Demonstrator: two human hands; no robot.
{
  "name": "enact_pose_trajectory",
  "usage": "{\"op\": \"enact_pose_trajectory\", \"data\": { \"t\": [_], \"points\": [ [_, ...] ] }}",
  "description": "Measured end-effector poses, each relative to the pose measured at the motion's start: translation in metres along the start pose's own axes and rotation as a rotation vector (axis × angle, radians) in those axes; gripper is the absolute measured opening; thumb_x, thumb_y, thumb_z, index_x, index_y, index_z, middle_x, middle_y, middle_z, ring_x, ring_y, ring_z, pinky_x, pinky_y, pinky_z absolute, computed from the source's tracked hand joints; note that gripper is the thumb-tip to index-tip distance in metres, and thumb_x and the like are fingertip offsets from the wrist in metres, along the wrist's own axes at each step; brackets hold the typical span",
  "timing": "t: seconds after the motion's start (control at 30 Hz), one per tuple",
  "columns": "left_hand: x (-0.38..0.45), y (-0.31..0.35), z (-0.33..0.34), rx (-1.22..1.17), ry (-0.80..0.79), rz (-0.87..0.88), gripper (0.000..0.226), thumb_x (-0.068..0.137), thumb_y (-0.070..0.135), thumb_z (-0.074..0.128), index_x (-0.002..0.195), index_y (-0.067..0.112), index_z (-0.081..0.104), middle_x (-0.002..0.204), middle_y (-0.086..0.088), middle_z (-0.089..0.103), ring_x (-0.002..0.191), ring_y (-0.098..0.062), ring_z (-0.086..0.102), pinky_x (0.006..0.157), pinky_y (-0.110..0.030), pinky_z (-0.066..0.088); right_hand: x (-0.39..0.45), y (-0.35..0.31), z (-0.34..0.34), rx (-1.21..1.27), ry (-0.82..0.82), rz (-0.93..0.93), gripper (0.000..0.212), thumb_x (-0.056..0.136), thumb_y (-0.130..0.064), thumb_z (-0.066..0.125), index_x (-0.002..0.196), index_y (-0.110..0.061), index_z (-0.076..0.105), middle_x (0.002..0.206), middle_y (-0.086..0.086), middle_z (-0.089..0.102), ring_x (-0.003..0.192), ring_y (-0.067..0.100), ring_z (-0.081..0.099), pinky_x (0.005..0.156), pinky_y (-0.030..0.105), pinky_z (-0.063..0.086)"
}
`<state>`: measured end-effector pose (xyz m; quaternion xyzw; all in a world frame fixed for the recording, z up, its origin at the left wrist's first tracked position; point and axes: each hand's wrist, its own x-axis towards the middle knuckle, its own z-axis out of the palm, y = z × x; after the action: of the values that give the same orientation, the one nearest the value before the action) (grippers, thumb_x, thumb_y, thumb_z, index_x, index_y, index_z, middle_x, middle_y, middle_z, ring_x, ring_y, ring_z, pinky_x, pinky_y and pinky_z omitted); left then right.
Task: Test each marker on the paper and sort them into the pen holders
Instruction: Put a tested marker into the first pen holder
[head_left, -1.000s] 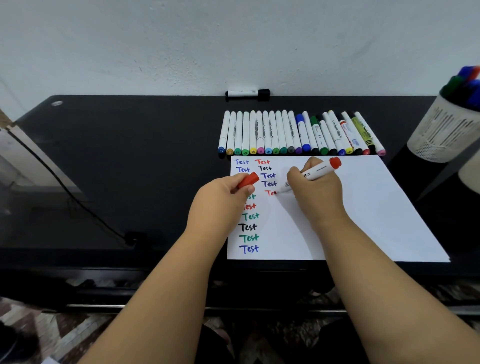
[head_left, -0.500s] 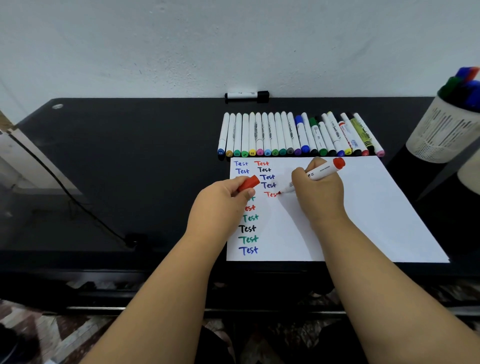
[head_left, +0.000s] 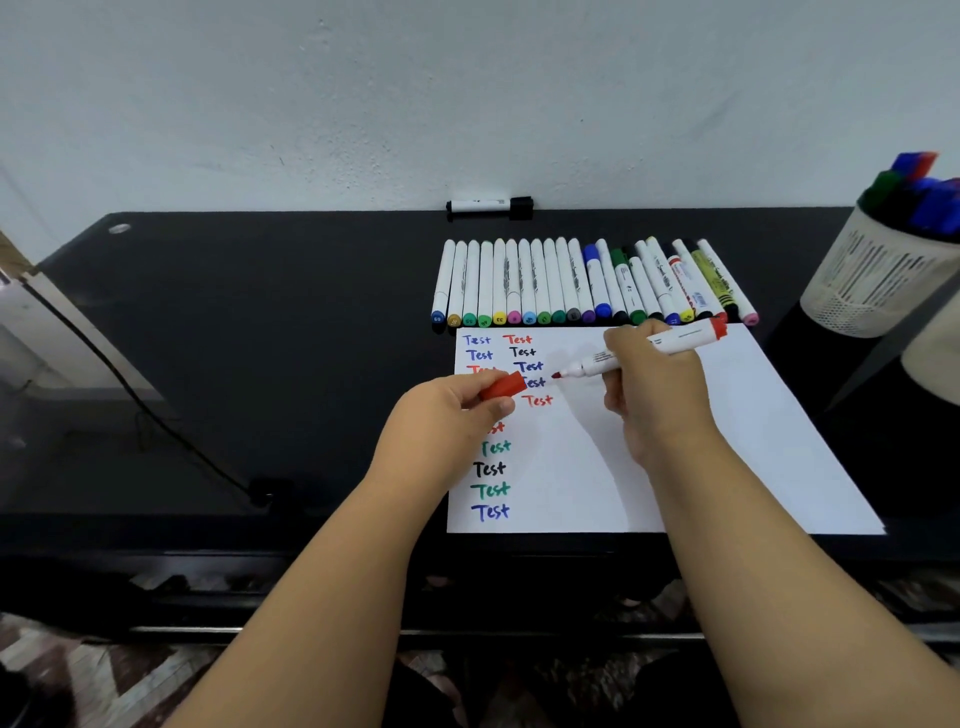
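My right hand (head_left: 652, 384) grips a white marker with red ends (head_left: 675, 340), its red tip lifted just above the white paper (head_left: 727, 441) and pointing left. My left hand (head_left: 447, 415) pinches the marker's red cap (head_left: 503, 385) over the paper's left side. The paper carries two columns of the word "Test" in blue, red, black and green; the lowest red one in the second column sits below the tip. A row of several capped markers (head_left: 571, 283) lies side by side behind the paper.
A white mesh pen holder (head_left: 872, 280) with several markers stands at the right edge, another pale holder (head_left: 935, 358) just in front of it. A black marker (head_left: 488, 206) lies against the wall. A cable (head_left: 156, 415) crosses the black desk (head_left: 260, 312) on the left.
My right hand finished the red "Test" and lifted the marker off the paper, swinging its tip up and left toward the cap. My left hand stayed in place.
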<state>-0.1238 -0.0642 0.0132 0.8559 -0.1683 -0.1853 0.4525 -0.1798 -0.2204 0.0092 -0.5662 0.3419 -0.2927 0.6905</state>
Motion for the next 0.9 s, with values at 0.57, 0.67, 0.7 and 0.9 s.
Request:
{"op": "enact_pose_trajectory", "data": {
  "t": [0.57,0.67,0.7,0.9],
  "points": [
    [-0.006,0.005,-0.003,-0.214,-0.084,0.084,0.022,0.081,0.030,0.070,0.097,0.045,0.064,0.088,0.017,0.066,0.082,-0.001,0.060,0.059,-0.005,0.044,-0.019,-0.012,0.001,-0.017,-0.359,0.049,0.028,0.087,-0.025,0.066,0.063,-0.015,0.056,0.047,0.000,0.049,0.041,0.008,0.038,0.044,0.020,0.029],
    [-0.006,0.006,-0.006,-0.295,-0.079,0.083,0.019,0.080,0.027,0.071,0.083,0.044,0.065,0.075,0.024,0.068,0.069,0.010,0.060,0.051,-0.001,0.041,-0.020,-0.016,-0.001,0.001,-0.430,0.081,0.026,0.076,-0.039,0.067,0.061,-0.018,0.065,0.051,0.002,0.054,0.047,0.010,0.038,0.049,0.022,0.028],
    [-0.005,0.006,-0.006,-0.312,-0.084,0.087,0.019,0.081,0.025,0.070,0.083,0.043,0.065,0.072,0.028,0.067,0.066,0.015,0.058,0.049,0.000,0.039,-0.020,-0.016,-0.003,0.005,-0.447,0.091,0.028,0.078,-0.041,0.064,0.064,-0.017,0.065,0.053,0.003,0.055,0.048,0.011,0.039,0.049,0.022,0.029],
    [-0.005,0.010,-0.006,-0.297,-0.074,0.078,0.016,0.082,0.028,0.069,0.084,0.043,0.066,0.073,0.024,0.066,0.066,0.015,0.056,0.048,0.000,0.038,-0.016,-0.019,-0.010,0.008,-0.443,0.106,0.025,0.096,-0.023,0.050,0.080,-0.010,0.065,0.056,0.005,0.058,0.050,0.011,0.041,0.048,0.021,0.031]
  ]
}}
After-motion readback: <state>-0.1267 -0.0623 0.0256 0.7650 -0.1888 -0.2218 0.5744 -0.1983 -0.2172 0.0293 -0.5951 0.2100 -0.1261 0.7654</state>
